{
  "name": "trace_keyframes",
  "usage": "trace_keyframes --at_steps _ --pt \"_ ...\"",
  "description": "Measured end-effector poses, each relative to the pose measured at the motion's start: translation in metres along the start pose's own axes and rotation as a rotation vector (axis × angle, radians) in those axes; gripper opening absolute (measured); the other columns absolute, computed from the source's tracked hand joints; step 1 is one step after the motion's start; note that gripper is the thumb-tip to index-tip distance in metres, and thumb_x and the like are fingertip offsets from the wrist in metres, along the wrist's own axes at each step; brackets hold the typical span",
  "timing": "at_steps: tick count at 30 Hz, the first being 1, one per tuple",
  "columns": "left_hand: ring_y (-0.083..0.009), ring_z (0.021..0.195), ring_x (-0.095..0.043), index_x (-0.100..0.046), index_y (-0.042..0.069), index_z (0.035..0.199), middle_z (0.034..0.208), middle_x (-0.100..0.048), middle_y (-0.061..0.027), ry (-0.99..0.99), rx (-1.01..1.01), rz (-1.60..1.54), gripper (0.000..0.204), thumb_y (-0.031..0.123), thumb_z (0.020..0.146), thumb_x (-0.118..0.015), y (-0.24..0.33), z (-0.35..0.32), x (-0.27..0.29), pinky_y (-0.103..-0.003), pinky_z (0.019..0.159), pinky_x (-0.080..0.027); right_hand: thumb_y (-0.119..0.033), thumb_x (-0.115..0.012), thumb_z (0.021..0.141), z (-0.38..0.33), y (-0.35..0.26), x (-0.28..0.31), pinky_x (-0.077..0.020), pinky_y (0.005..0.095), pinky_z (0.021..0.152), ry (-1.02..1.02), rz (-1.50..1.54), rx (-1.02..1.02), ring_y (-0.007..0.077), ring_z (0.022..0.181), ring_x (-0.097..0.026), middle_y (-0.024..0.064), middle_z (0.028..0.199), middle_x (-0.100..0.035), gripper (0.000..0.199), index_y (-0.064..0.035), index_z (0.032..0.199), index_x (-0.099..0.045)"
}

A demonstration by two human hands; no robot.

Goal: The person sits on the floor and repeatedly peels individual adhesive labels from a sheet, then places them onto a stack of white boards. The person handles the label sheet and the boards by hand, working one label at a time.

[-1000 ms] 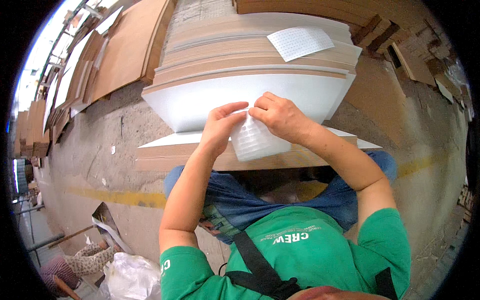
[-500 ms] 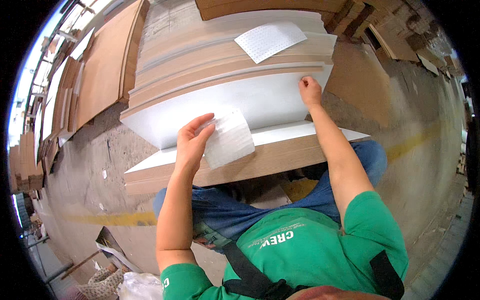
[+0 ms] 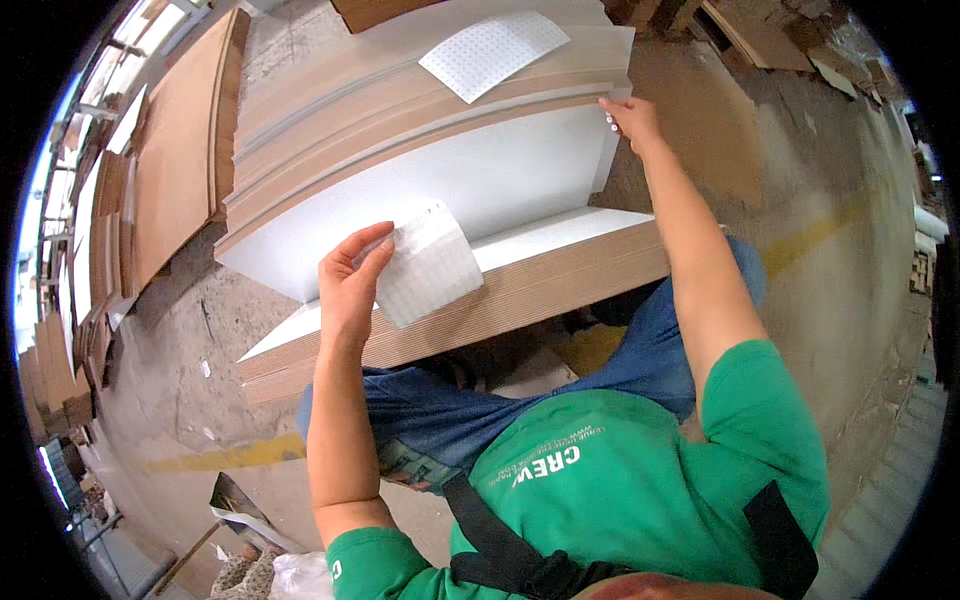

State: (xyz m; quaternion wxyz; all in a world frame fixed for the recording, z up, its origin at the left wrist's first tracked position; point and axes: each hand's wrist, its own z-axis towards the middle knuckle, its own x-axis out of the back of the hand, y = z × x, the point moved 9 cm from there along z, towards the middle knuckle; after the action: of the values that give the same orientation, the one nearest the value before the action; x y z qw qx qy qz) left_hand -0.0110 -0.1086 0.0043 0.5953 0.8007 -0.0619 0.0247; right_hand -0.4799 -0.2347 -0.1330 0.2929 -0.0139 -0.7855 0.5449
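Note:
My left hand [image 3: 348, 285] pinches the edge of a curled, translucent white sheet [image 3: 430, 265] between thumb and fingers. Behind it stands a white-faced cardboard panel [image 3: 430, 170], leaning against more upright panels. At this panel's top right corner is my right hand [image 3: 638, 122], its fingers drawn together and the index fingertip at the edge. Small round white dots [image 3: 611, 122], like stickers, show at its curled fingers. Under the held sheet, a stack of white-topped corrugated cardboard [image 3: 520, 280] lies across in front of my knees.
A white sheet with rows of small dots [image 3: 495, 52] rests on top of the upright panels. Large brown cardboard sheets [image 3: 180, 150] lean at the left. Flat cardboard [image 3: 700, 130] lies on the floor to the right, near a yellow floor line [image 3: 815, 245].
My right hand has moved up and outward to the panel's top right corner, and the white dots at its fingers now show. My left hand still holds the sheet. The whole view has shifted slightly.

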Motion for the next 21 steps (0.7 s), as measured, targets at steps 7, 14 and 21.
trace_keyframes --at_steps 7,14,21 --pt "-0.0108 0.077 -0.056 -0.064 0.003 0.098 0.087 -0.063 -0.0064 0.008 -0.098 0.023 0.022 0.011 0.078 -0.062 0.001 -0.003 0.005 -0.023 0.069 -0.046 -0.02 -0.072 0.072 -0.004 -0.011 -0.005 -0.0394 0.0237 0.042 -0.043 -0.114 -0.064 0.0086 0.049 -0.048 0.0017 0.059 -0.055 0.025 -0.0053 0.062 -0.054" --pt "-0.0113 0.077 -0.056 -0.064 0.004 0.098 0.088 -0.063 -0.0072 0.003 -0.082 -0.009 0.022 0.011 0.078 -0.063 0.005 -0.002 0.003 -0.023 0.07 -0.046 -0.018 -0.072 0.07 -0.01 -0.011 0.001 -0.0365 0.0261 0.036 -0.086 -0.021 -0.115 0.0111 0.044 -0.047 0.0029 0.055 -0.053 0.024 -0.0045 0.06 -0.056" --pt "-0.0125 0.082 -0.057 -0.064 0.002 0.098 0.089 -0.064 -0.0081 0.053 -0.102 -0.212 0.022 0.01 0.077 -0.063 0.013 -0.007 0.022 -0.024 0.075 -0.044 -0.022 -0.068 0.075 -0.062 -0.012 0.025 -0.0349 0.0239 0.042 -0.583 -0.161 -0.281 0.0087 0.048 -0.043 -0.0013 0.056 -0.05 0.021 -0.0084 0.065 -0.055"
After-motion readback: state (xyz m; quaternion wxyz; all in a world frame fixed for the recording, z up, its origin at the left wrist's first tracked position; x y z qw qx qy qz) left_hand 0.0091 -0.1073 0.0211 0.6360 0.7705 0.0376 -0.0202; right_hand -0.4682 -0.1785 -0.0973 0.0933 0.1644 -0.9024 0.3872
